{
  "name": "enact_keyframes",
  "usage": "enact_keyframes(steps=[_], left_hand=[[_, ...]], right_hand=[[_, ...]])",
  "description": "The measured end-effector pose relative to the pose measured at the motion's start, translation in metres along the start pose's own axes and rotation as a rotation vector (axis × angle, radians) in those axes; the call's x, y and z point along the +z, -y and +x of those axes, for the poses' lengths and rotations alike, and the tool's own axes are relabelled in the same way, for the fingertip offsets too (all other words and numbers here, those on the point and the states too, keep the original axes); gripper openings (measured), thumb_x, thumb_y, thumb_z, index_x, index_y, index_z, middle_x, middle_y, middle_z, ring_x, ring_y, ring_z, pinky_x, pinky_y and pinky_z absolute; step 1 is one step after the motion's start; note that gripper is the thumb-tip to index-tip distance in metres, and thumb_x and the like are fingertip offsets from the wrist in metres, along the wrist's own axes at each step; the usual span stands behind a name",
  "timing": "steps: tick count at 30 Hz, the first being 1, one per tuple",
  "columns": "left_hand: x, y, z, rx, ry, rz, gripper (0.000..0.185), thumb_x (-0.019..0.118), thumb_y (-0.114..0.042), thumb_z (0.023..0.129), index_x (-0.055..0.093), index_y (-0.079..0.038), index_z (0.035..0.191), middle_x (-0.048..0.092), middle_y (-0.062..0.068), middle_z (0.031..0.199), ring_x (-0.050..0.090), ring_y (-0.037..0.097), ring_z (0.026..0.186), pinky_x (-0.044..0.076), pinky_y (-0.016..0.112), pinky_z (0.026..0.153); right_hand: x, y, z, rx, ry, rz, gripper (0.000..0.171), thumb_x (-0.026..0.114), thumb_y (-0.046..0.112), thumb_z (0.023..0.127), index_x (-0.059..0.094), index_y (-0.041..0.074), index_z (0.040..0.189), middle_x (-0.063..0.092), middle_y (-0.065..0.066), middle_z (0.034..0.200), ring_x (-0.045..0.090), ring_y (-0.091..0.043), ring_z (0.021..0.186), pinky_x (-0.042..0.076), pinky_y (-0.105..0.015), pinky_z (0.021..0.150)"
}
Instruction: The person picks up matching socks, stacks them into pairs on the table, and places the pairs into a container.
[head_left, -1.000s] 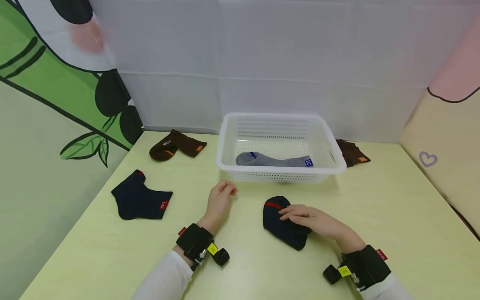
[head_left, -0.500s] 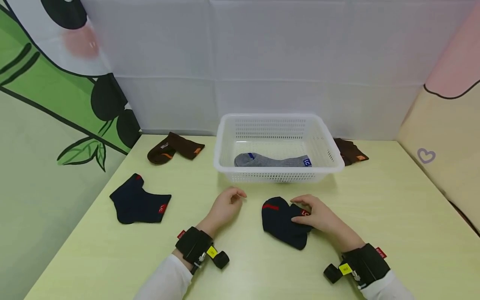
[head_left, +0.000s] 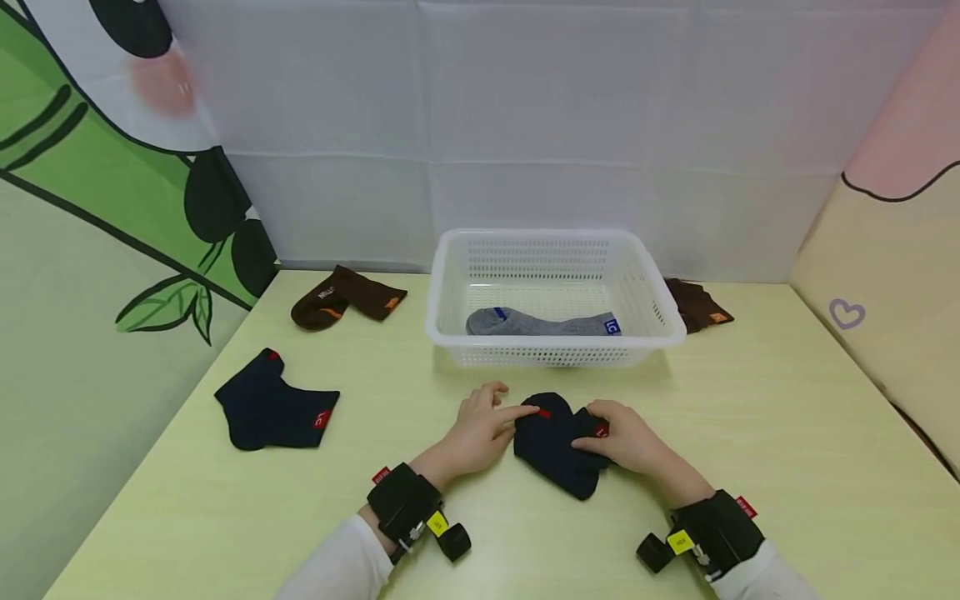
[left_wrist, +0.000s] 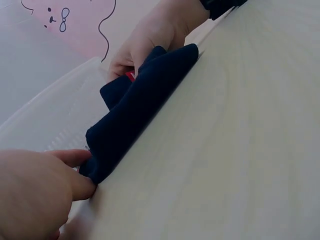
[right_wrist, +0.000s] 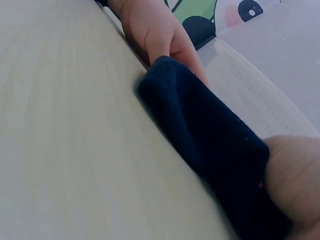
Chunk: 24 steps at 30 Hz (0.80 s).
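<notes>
1. The folded navy sock [head_left: 551, 454] is lying between the two hands on the middle of the worktop [head_left: 787, 400], well in from the left and right edges; the near edge is falling out of view.
2. Its long axis is slanting from the far-left corner's side toward the near-right, while its cuff is pointing toward the far-right corner.
3. The left hand [head_left: 476, 429] is pinching the red-striped end narrowly between forefinger and thumb; the sock is extending to this hand's right.
4. The right hand [head_left: 633, 437] is holding the red-labelled cuff between thumb and fingers, the sock extending to its left. Neither hand is lying nearer: both are touching it.
5. Beyond, the white basket [head_left: 555, 342] is standing toward the far edge, a strip of worktop separating it from the sock. Inside, a grey sock [head_left: 540, 323] is lying lengthwise.
6. A flat navy sock [head_left: 277, 412] is lying near the left edge, a brown sock [head_left: 375, 296] near the far-left corner; another brown sock [head_left: 697, 307] is showing partly behind the basket's right side.
7. Sideways room is stretching widest from the right hand to the right edge.
</notes>
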<state>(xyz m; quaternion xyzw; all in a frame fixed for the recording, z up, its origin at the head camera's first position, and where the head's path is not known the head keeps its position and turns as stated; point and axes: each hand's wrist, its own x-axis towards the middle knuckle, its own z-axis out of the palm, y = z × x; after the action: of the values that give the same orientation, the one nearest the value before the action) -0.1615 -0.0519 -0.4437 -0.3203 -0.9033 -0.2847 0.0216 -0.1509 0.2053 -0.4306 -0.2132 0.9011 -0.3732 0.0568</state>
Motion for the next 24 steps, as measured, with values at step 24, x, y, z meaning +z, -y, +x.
enact_keyframes(steps=[24], left_hand=[[-0.0032,-0.004,0.0001,0.034,0.014,-0.141,0.005,0.065,-0.014,0.088,0.06,-0.013,0.09,0.046,0.014,0.13,0.038,0.035,0.12,0.029,0.052,0.097]], right_hand=[[0.0066,0.0062,0.0029,0.211,-0.201,0.529,0.021,0.057,0.018,0.095,0.052,-0.002,0.097,0.056,-0.001,0.089,0.055,-0.009,0.083,0.045,-0.024,0.076]])
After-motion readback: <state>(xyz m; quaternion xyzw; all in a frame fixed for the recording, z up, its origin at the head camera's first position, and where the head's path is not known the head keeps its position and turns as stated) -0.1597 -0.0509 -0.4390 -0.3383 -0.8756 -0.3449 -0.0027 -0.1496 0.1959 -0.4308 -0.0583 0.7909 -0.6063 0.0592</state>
